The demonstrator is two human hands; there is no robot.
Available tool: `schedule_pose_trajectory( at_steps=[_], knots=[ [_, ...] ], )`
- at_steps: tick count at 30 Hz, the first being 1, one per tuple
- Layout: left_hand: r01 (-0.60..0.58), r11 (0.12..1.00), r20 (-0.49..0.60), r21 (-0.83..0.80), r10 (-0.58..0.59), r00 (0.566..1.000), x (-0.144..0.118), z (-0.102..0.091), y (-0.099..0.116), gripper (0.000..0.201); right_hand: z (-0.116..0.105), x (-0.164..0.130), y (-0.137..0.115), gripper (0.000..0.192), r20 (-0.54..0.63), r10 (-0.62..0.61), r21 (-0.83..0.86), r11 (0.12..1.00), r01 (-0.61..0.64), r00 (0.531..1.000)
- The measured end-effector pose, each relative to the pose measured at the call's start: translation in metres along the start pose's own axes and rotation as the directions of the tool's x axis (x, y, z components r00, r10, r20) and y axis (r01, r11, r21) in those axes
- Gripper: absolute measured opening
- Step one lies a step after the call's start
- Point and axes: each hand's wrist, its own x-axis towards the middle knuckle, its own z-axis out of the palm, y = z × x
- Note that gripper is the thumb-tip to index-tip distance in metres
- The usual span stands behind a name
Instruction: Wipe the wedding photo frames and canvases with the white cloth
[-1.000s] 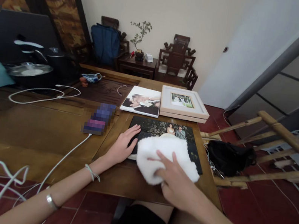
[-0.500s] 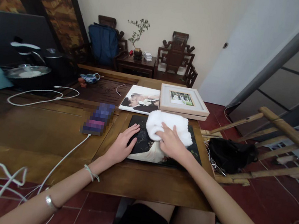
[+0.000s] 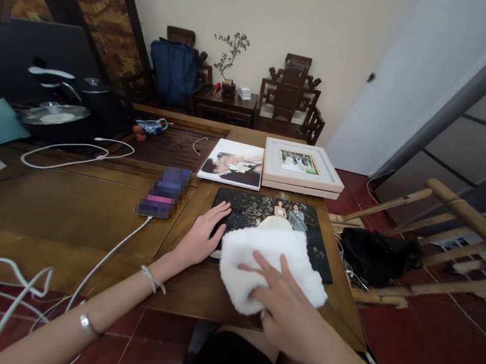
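Observation:
A dark wedding photo panel (image 3: 316, 244) lies flat on the wooden table before me, its couple showing near the top edge. My left hand (image 3: 204, 231) rests on the panel's left edge, fingers stretched out and holding nothing. Under my right hand (image 3: 283, 303) is a fluffy white cloth (image 3: 240, 256), gripped with some fingers spread over its top. The cloth covers the lower middle of the panel and hangs past its near edge. How the thumb holds the cloth is hidden.
Behind the panel lie a white-edged photo board (image 3: 231, 164) and stacked pale picture frames (image 3: 336, 182). To the left are a phone (image 3: 164, 190) with a charging cable (image 3: 107, 255), a lidded pot (image 3: 55, 116) and a looped white cable (image 3: 63, 167). A bamboo rack (image 3: 475, 214) stands right.
My right hand has drawn the white cloth toward me, from the panel's upper part to its near edge, uncovering the couple. My left hand stays on the panel's left edge.

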Motion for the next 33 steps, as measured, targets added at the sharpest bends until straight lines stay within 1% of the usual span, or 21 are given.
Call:
schedule_pose_trajectory(
  at_steps=[3, 6, 8, 10, 12, 13, 14, 16, 18, 20, 22, 25, 28, 30, 33],
  knots=[
    [-0.001, 1.0, 0.009, 0.0, 0.001, 1.0, 0.0, 0.001, -0.002, 0.039, -0.011, 0.03, 0.029, 0.049, -0.068, 0.029, -0.035, 0.999, -0.032, 0.997],
    [0.001, 1.0, 0.01, -0.01, -0.001, 1.0, 0.0, 0.001, -0.001, 0.039, -0.022, 0.065, 0.059, 0.049, -0.119, 0.054, -0.116, 0.991, -0.068, 0.991],
    [0.008, 1.0, -0.008, -0.028, -0.008, 1.0, 0.0, -0.001, 0.001, 0.041, -0.027, 0.086, 0.071, 0.05, -0.154, 0.08, -0.182, 0.977, -0.108, 0.985],
    [-0.002, 0.998, -0.045, -0.057, -0.001, 0.999, 0.001, -0.004, 0.005, 0.044, -0.028, 0.102, 0.073, 0.051, -0.201, 0.108, -0.239, 0.958, -0.155, 0.974],
    [-0.024, 0.995, -0.095, -0.098, 0.014, 0.995, 0.002, -0.007, 0.009, 0.046, -0.024, 0.111, 0.065, 0.053, -0.224, 0.117, -0.269, 0.947, -0.176, 0.968],
    [-0.026, 0.992, -0.119, -0.127, 0.011, 0.993, 0.002, -0.009, 0.011, 0.046, -0.021, 0.113, 0.058, 0.054, -0.21, 0.103, -0.274, 0.949, -0.16, 0.972],
    [-0.02, 0.986, -0.14, -0.167, -0.004, 0.99, 0.002, -0.011, 0.012, 0.045, -0.016, 0.112, 0.049, 0.054, -0.183, 0.072, -0.275, 0.954, -0.121, 0.98],
    [0.007, 0.964, -0.183, -0.264, -0.058, 0.981, 0.002, -0.015, 0.013, 0.045, -0.007, 0.104, 0.032, 0.051, -0.119, -0.037, -0.269, 0.963, 0.004, 0.992],
    [0.022, 0.94, -0.226, -0.341, -0.105, 0.969, 0.002, -0.016, 0.012, 0.046, 0.0, 0.09, 0.017, 0.046, -0.049, -0.177, -0.248, 0.956, 0.159, 0.983],
    [0.029, 0.94, -0.261, -0.34, -0.124, 0.957, 0.002, -0.016, 0.012, 0.046, 0.004, 0.07, 0.008, 0.04, 0.01, -0.28, -0.202, 0.94, 0.276, 0.96],
    [0.04, 0.961, -0.264, -0.272, -0.115, 0.958, 0.002, -0.014, 0.012, 0.044, 0.003, 0.047, 0.006, 0.039, 0.052, -0.306, -0.143, 0.94, 0.31, 0.951],
    [0.033, 0.989, -0.188, -0.143, -0.06, 0.98, 0.003, -0.01, 0.012, 0.041, -0.003, 0.015, 0.018, 0.044, 0.023, -0.232, -0.094, 0.968, 0.233, 0.973],
    [0.006, 0.997, -0.097, -0.074, -0.013, 0.995, 0.003, -0.007, 0.011, 0.04, -0.009, -0.005, 0.041, 0.045, -0.072, -0.098, -0.105, 0.99, 0.09, 0.993],
    [0.005, 0.998, -0.07, -0.06, -0.009, 0.998, 0.003, -0.005, 0.009, 0.039, -0.013, -0.006, 0.059, 0.042, -0.144, -0.009, -0.137, 0.99, -0.011, 0.99],
    [0.016, 0.999, -0.041, -0.044, -0.018, 0.999, 0.002, -0.003, 0.007, 0.038, -0.018, 0.011, 0.081, 0.042, -0.225, 0.088, -0.192, 0.972, -0.132, 0.97]
  ],
)
